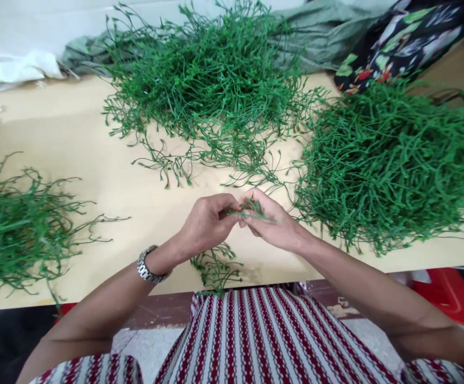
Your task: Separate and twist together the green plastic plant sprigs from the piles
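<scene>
My left hand (206, 224) and my right hand (272, 221) meet above the near edge of the pale wooden table (76, 160). Both are closed, pinching a thin green plastic stem (248, 210) between their fingertips. A metal watch (149, 265) sits on my left wrist. A small bunch of green stems (216, 269) hangs below my left hand at the table's edge. Three heaps of the same green stems lie around: one at the back centre (212, 80), one at the right (392, 165), one at the left (12, 229).
Grey-green cloth (324, 37) and a dark flowered fabric (404, 37) lie behind the heaps. White cloth (12, 69) is at the back left. A red plastic object (448, 298) stands under the table's right side. My lap is covered by red-and-white striped cloth (264, 341).
</scene>
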Motion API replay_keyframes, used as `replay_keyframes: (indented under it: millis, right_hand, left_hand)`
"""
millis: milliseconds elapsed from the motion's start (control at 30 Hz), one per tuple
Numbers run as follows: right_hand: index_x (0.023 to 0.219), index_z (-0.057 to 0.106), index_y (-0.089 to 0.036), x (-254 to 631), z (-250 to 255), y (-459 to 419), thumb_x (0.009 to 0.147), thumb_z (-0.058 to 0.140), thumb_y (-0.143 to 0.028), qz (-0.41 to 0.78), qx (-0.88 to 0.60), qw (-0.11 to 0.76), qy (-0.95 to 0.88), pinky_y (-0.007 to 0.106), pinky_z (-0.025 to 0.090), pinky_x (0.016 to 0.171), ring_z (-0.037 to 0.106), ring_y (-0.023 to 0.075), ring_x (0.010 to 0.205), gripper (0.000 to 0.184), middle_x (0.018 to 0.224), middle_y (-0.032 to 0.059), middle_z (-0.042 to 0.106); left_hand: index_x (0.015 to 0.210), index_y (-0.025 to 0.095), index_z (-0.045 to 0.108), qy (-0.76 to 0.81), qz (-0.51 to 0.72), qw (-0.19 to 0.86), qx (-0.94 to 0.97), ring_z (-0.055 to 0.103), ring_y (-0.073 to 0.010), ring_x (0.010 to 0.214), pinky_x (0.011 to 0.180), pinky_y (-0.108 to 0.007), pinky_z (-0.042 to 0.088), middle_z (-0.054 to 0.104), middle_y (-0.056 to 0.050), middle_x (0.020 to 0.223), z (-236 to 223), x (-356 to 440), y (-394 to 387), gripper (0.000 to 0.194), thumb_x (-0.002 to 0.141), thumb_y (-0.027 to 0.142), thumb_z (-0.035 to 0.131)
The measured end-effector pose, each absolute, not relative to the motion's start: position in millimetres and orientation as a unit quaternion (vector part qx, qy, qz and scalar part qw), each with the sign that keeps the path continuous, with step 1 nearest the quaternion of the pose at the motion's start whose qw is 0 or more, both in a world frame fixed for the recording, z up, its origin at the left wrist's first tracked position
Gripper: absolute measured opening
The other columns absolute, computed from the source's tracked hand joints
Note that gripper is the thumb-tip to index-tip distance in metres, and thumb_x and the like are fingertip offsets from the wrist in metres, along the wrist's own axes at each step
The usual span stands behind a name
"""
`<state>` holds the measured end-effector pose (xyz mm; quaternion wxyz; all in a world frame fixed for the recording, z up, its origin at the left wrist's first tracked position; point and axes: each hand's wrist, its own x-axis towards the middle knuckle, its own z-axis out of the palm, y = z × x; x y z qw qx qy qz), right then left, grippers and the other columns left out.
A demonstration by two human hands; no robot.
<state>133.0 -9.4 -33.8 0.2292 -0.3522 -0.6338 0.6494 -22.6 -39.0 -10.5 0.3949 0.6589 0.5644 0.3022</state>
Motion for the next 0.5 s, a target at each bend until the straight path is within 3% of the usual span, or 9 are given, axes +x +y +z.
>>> replay_keyframes:
  millis: [100, 233, 367, 500]
  right_hand:
    - [0.087, 0.044, -0.018, 142, -26, -5, 0.075, 0.046, -0.011, 0.575, -0.346, 0.184, -0.719, 0.019, 0.035, 0.056, 0.044, 0.0074, 0.059, 0.013, 0.068, -0.0035, 0.048]
    - [0.095, 0.047, -0.019, 151, -17, -3, 0.073, 0.046, -0.008, 0.518, -0.323, 0.174, -0.772, 0.02, 0.033, 0.055, 0.041, 0.0083, 0.06, 0.025, 0.069, -0.0033, 0.047]
    - [0.094, 0.046, -0.021, 146, -16, -12, 0.076, 0.051, -0.023, 0.644, -0.297, 0.256, -0.657, 0.02, 0.034, 0.052, 0.04, 0.0077, 0.057, 0.019, 0.068, -0.0033, 0.045]
    - [0.083, 0.045, -0.022, 152, -14, -5, 0.067, 0.063, -0.048, 0.772, -0.163, 0.305, -0.533, 0.021, 0.032, 0.042, 0.033, 0.0062, 0.042, 0.036, 0.055, -0.0063, 0.04]
  left_hand:
    - [0.066, 0.01, 0.063, 0.552, 0.243, 0.37, 0.707, 0.039, -0.0067, 0.048, 0.047, -0.019, 0.03, 0.055, 0.0, 0.054, -7, -25, -40, 0.018, 0.068, 0.005, 0.045]
    - [0.066, 0.01, 0.064, 0.546, 0.227, 0.382, 0.71, 0.036, -0.0063, 0.048, 0.045, -0.018, 0.028, 0.052, 0.001, 0.052, -3, -25, -40, 0.02, 0.071, 0.009, 0.045]
    - [0.062, 0.013, 0.066, 0.534, 0.261, 0.5, 0.63, 0.032, -0.0064, 0.043, 0.041, -0.019, 0.026, 0.047, 0.002, 0.045, 12, -22, -39, 0.016, 0.07, 0.021, 0.054]
    - [0.047, 0.02, 0.062, 0.557, 0.333, 0.588, 0.483, 0.042, -0.011, 0.046, 0.043, -0.024, 0.032, 0.052, 0.002, 0.045, 19, -30, -33, 0.019, 0.061, 0.033, 0.063]
